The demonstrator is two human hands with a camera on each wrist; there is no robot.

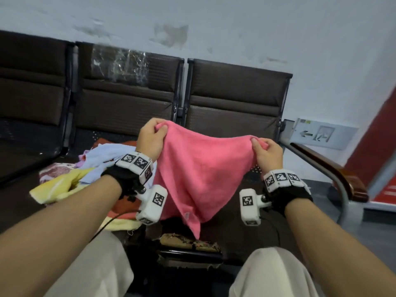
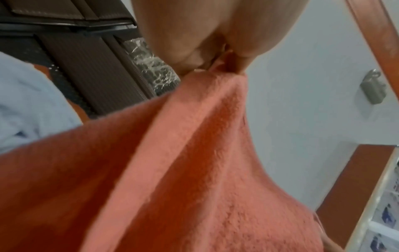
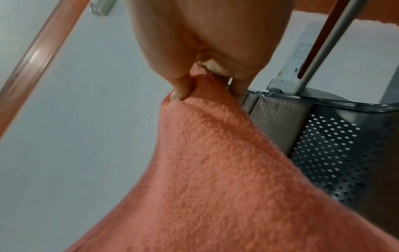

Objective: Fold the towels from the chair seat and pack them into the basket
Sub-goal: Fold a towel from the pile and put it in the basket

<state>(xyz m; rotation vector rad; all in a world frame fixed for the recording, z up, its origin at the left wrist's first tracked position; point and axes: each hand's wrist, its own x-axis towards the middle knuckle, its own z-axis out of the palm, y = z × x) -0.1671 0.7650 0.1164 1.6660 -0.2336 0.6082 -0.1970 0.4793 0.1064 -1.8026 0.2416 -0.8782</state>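
Observation:
A pink towel [image 1: 199, 168] hangs in the air above the chair seat, stretched between both hands. My left hand [image 1: 153, 136] pinches its upper left corner, and my right hand [image 1: 266, 151] pinches the upper right corner. Its lower point droops toward the seat's front edge. Seen from the left wrist, the pink towel [image 2: 183, 162] falls from the pinching left hand [image 2: 215, 66]. The right wrist view shows the same towel [image 3: 215, 170] gathered under the right hand [image 3: 205, 80]. A pile of towels [image 1: 94, 168], light blue, yellow and patterned, lies on the seat to the left. No basket is visible.
A row of dark brown chairs [image 1: 235, 93] stands against a pale wall. A wooden armrest [image 1: 334, 168] on a metal frame runs at the right. A worn patch [image 1: 190, 243] shows at the seat's front edge, between my knees.

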